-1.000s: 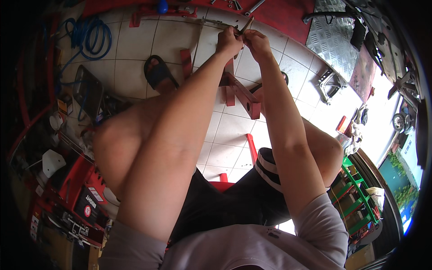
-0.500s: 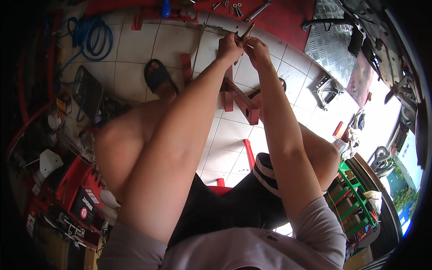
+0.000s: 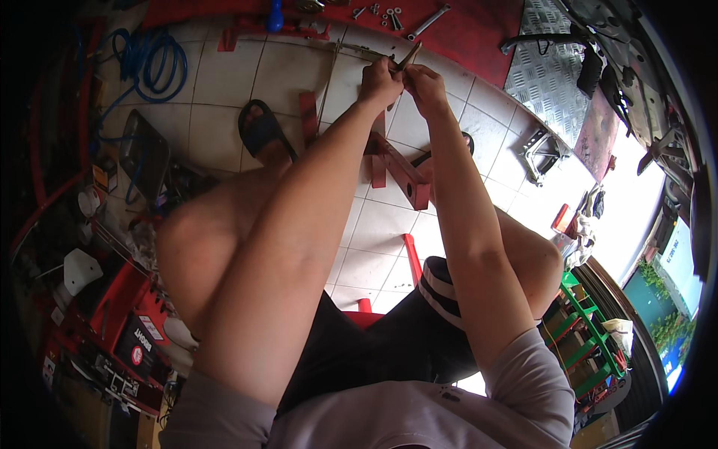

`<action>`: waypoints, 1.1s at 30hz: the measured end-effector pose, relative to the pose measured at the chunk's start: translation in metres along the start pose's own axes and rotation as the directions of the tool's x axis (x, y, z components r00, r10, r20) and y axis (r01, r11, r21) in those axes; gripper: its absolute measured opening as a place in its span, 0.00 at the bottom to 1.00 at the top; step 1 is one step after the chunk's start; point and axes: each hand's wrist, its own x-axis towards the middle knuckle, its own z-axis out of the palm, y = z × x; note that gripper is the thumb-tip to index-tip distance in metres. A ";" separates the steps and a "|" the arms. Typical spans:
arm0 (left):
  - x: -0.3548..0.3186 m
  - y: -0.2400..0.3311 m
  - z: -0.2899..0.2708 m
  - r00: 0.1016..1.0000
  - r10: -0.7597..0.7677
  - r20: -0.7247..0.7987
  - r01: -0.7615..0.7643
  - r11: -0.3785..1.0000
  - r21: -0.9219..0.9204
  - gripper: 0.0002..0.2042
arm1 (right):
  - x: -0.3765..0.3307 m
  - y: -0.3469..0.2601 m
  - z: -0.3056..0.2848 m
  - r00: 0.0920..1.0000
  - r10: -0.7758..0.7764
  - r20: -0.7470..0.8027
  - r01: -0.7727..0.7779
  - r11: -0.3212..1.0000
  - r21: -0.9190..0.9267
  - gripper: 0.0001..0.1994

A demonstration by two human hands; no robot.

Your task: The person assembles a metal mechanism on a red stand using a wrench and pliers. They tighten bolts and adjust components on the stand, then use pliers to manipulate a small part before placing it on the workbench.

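Out ahead of me, over the tiled floor, both my hands meet around a small, narrow, brownish flat piece (image 3: 410,55) whose tip sticks up between them. My left hand (image 3: 381,82) is closed with its fingers curled at the lower end of the piece. Right beside it, my right hand (image 3: 427,87) has its fingers pinched together at the same piece. Its lower part is hidden by my fingers, and its exact kind is too small to make out. Beneath my hands runs a red metal stand (image 3: 404,176).
Beyond my hands a red surface (image 3: 479,41) bears a wrench (image 3: 429,22), several bolts and nuts (image 3: 392,16) and a blue-handled tool (image 3: 275,15). Coiled blue hose (image 3: 161,67) lies far left. A metal bracket (image 3: 541,156) rests at right, near a green rack (image 3: 591,322).
My hands stay together at the brownish piece, with only a slight shift of the fingers. The rest of the view is nearly the same.
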 end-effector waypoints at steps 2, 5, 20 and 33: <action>0.000 -0.001 0.001 1.000 0.008 0.000 -0.008 1.000 -0.007 0.10 | 0.002 0.002 -0.001 0.999 -0.039 0.022 0.038 0.998 0.046 0.06; -0.003 0.001 0.002 1.000 0.003 0.001 -0.003 1.000 -0.009 0.10 | 0.001 0.002 -0.002 0.999 -0.051 0.013 0.050 0.995 0.088 0.07; 0.002 -0.003 0.004 1.000 0.012 -0.006 -0.012 1.000 -0.007 0.10 | -0.001 0.001 -0.003 0.993 -0.115 -0.023 0.117 0.988 0.097 0.09; -0.005 -0.001 0.000 0.993 0.114 0.023 -0.116 0.988 0.101 0.09 | 0.026 -0.061 -0.008 0.890 -0.394 -0.228 0.357 0.915 -0.186 0.11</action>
